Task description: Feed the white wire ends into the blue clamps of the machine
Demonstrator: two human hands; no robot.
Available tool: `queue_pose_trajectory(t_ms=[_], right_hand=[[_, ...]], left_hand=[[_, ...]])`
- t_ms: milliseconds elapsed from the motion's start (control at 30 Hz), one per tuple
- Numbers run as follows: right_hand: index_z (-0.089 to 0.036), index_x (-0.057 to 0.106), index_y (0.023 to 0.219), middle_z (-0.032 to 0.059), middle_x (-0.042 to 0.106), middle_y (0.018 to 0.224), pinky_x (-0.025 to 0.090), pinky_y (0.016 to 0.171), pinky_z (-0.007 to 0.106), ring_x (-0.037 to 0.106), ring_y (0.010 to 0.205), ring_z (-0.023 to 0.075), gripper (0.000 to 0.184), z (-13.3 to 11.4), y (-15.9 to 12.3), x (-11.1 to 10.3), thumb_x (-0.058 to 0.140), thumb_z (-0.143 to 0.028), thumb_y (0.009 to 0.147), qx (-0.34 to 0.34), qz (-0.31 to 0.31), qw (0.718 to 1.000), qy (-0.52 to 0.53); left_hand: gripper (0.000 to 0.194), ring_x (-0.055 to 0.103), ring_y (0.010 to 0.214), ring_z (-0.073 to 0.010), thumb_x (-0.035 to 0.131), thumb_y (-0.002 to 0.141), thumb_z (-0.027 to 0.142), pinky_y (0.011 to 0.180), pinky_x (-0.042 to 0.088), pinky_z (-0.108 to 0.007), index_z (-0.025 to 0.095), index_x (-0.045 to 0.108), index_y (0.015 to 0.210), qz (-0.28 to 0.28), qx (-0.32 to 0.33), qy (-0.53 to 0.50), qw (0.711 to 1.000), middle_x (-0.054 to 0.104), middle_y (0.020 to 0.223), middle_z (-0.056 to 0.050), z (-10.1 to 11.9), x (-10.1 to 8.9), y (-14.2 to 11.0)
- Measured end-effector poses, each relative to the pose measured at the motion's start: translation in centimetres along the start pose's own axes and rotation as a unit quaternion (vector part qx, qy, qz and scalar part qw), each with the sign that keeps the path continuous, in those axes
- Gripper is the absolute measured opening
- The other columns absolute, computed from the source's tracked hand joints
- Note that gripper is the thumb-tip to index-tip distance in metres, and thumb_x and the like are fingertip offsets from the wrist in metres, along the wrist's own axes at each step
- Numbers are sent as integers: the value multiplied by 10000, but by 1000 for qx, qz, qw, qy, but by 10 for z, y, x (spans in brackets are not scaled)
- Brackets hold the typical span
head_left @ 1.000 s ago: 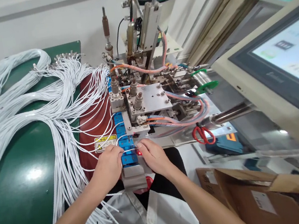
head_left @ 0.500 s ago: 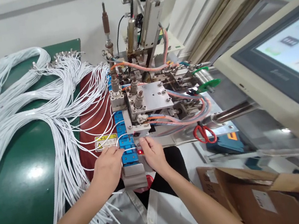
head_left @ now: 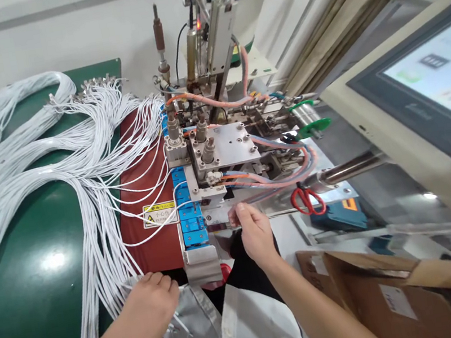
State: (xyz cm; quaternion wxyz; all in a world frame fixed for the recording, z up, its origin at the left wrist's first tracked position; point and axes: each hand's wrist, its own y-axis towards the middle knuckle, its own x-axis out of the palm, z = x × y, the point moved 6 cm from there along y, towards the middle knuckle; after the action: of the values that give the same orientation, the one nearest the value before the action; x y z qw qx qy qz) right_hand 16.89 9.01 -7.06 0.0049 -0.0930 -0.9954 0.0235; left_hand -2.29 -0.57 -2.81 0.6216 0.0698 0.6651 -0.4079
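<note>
My left hand [head_left: 154,298] lies low at the near edge of the red mat [head_left: 152,243], its fingers curled down among the loose ends of the white wires [head_left: 81,175]; what they grip is hidden. My right hand [head_left: 253,233] is raised beside the machine's metal plate [head_left: 226,146], fingers pinched together near a thin rod, with nothing I can name in them. Between the hands stands the row of blue clamp blocks [head_left: 191,220], with single white wires laid across them.
A green table top [head_left: 31,268] carries the big wire bundle on the left. Red-handled scissors [head_left: 306,200] lie right of the machine. A touch screen [head_left: 438,84] stands at the right, an open cardboard box [head_left: 399,295] below it, and white cloth [head_left: 251,330] at the bottom.
Both hands have left the lowest blue block. The left hand dropped back to the wire ends at the mat's near edge; the right hand moved right and a little up.
</note>
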Motion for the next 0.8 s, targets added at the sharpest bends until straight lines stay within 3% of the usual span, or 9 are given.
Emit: queue_pose_trajectory(t_ms=[67, 133, 267, 433, 533, 700, 800], right_hand=[[-177, 470, 565, -26, 433, 520, 341, 482, 227, 395, 499, 104, 397, -2, -2, 1, 418, -464, 834, -3, -3, 1000, -5], [-177, 470, 560, -24, 440, 515, 353, 486, 230, 406, 498, 105, 395, -4, -5, 2, 422, -459, 832, -4, -7, 1000, -12], [-178, 486, 577, -18, 459, 529, 375, 488, 229, 433, 506, 108, 342, -12, -19, 4, 439, -393, 838, -20, -24, 999, -31], [-183, 610, 815, 51, 608, 732, 462, 591, 281, 565, 651, 155, 194, -36, -42, 20, 447, -286, 834, -124, -135, 982, -45], [-187, 614, 838, 48, 624, 730, 472, 617, 289, 581, 680, 164, 111, -50, -47, 27, 528, -226, 779, -176, -154, 970, -72], [-188, 573, 700, 18, 600, 668, 450, 565, 245, 556, 612, 131, 88, -56, -41, 33, 524, -174, 772, -157, -122, 972, -126], [-189, 564, 691, 12, 583, 649, 454, 566, 242, 547, 598, 125, 113, -58, -42, 37, 500, -185, 785, -161, -111, 969, -152]], left_hand=[[260, 590, 669, -240, 451, 647, -55, 630, 467, -362, 135, 601, 742, -22, -14, 13, 1000, 640, 733, -98, -1, 3, 0], [260, 583, 665, -228, 445, 647, -49, 609, 462, -339, 150, 585, 740, -6, 0, -29, 1000, 629, 739, -79, -2, -4, 1], [205, 577, 696, -161, 396, 807, 63, 634, 453, -266, 188, 550, 859, 125, -11, -197, 972, 600, 798, -32, -11, -34, 6], [168, 582, 745, -134, 368, 888, 208, 671, 449, -238, 196, 533, 918, 245, -61, -317, 914, 597, 812, -19, -21, -44, 19], [165, 579, 725, -131, 389, 877, 202, 656, 449, -237, 195, 551, 909, 272, -70, -342, 897, 603, 807, -19, -21, -44, 24], [166, 569, 665, -119, 437, 860, 230, 630, 455, -234, 200, 598, 887, 298, -92, -406, 859, 616, 752, -5, -22, -48, 29], [173, 559, 587, -109, 474, 842, 263, 584, 464, -225, 183, 628, 850, 295, -121, -476, 820, 608, 661, 5, -25, -45, 34]])
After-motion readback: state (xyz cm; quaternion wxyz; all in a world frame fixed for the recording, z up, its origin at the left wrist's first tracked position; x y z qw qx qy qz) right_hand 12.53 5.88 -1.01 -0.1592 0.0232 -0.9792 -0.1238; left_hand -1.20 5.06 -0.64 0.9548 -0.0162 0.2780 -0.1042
